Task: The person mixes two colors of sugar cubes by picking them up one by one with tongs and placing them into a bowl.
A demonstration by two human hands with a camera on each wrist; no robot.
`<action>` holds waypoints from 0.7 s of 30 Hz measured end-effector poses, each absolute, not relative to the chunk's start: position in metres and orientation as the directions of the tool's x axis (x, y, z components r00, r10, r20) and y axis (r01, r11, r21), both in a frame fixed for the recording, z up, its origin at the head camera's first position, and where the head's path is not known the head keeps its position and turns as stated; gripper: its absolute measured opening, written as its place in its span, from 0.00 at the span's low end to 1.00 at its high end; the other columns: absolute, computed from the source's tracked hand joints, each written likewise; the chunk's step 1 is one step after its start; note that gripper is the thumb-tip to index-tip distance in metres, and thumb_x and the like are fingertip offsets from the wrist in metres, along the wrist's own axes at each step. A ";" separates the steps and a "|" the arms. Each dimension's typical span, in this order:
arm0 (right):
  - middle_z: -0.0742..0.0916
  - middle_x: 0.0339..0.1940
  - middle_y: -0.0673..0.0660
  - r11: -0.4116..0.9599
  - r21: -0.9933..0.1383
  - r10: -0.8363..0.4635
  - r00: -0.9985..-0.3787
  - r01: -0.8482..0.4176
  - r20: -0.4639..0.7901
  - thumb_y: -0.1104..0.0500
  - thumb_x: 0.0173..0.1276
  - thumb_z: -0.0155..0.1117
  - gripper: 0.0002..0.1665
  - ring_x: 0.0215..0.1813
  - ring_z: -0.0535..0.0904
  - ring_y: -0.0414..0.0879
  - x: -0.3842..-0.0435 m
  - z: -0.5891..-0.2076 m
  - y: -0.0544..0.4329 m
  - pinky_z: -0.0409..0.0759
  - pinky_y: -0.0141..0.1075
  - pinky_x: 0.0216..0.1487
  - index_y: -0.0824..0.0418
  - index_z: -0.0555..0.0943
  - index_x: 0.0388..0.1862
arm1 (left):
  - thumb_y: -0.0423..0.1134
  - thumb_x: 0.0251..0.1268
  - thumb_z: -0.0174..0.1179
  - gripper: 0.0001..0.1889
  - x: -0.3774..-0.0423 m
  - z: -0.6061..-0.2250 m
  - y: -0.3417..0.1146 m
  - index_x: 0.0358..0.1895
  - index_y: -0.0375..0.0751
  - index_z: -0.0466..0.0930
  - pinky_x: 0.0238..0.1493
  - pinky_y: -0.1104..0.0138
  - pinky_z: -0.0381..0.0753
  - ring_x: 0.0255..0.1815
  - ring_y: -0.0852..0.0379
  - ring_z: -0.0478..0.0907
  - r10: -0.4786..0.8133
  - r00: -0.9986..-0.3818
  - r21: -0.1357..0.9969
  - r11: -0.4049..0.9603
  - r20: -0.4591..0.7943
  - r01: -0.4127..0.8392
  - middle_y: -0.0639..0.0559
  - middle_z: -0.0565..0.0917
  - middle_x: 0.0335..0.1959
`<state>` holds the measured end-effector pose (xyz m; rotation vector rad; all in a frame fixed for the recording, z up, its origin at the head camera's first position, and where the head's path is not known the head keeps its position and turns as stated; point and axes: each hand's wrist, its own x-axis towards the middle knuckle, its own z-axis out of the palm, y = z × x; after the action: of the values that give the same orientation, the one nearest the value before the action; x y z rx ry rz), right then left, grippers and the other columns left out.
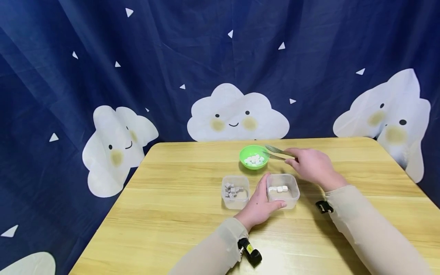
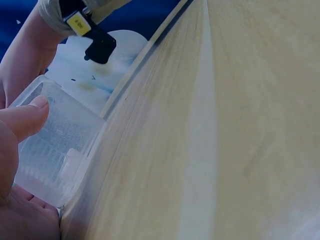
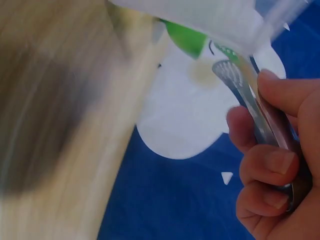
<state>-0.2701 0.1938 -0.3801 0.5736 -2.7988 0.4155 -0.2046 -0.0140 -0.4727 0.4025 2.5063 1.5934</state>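
My left hand [image 1: 259, 206] grips a clear plastic container [image 1: 293, 195], thumb on the near wall and fingers round its left side. Several white cubes [image 1: 282, 188] lie in a row inside it. In the left wrist view the thumb presses against the container wall [image 2: 75, 120]. My right hand [image 1: 314, 166] holds metal tongs [image 1: 279, 150], their arms spread apart and no cube between the tips. The tips point left, right at the rim of a green bowl [image 1: 243, 156] that holds several white cubes [image 1: 254, 159]. Curled fingers wrap the tongs' handle [image 3: 270, 120] in the right wrist view.
A second clear container [image 1: 242, 204] with several grey cubes [image 1: 232, 190] stands left of the gripped one. All stand on a wooden table [image 1: 165, 206]. Behind the table's far edge hangs a dark blue curtain [image 1: 192, 46] with clouds. A black wrist camera [image 1: 252, 255] sits on the left sleeve.
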 end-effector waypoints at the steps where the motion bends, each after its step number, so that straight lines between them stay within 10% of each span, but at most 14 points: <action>1: 0.89 0.47 0.62 0.879 -0.226 -0.347 -0.888 -0.420 0.301 0.49 0.73 0.65 0.22 0.43 0.86 0.63 -0.268 -0.378 0.196 0.80 0.61 0.36 0.52 0.83 0.62 | 0.52 0.57 0.75 0.55 -0.205 -0.473 -0.014 0.82 0.63 0.45 0.74 0.55 0.61 0.71 0.59 0.65 0.298 -0.955 0.903 0.404 0.020 0.145 0.57 0.62 0.76; 8: 0.85 0.28 0.50 0.875 -0.223 -0.367 -0.889 -0.429 0.273 0.48 0.72 0.66 0.22 0.32 0.82 0.52 -0.257 -0.365 0.207 0.79 0.56 0.31 0.54 0.81 0.61 | 0.52 0.58 0.74 0.55 -0.204 -0.473 -0.013 0.82 0.64 0.44 0.75 0.55 0.59 0.72 0.58 0.63 0.298 -0.954 0.902 0.406 0.026 0.151 0.58 0.60 0.77; 21: 0.84 0.27 0.43 0.833 -0.226 -0.447 -0.855 -0.506 0.263 0.49 0.70 0.69 0.18 0.28 0.76 0.40 -0.229 -0.345 0.222 0.77 0.47 0.30 0.51 0.85 0.56 | 0.52 0.59 0.73 0.55 -0.204 -0.474 -0.013 0.82 0.60 0.43 0.76 0.53 0.57 0.75 0.56 0.61 0.309 -0.951 0.903 0.398 0.033 0.160 0.56 0.59 0.78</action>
<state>-0.2294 0.2218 -0.3455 0.7397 -2.8139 0.4283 -0.2042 -0.0134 -0.4736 0.4237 2.5067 1.5958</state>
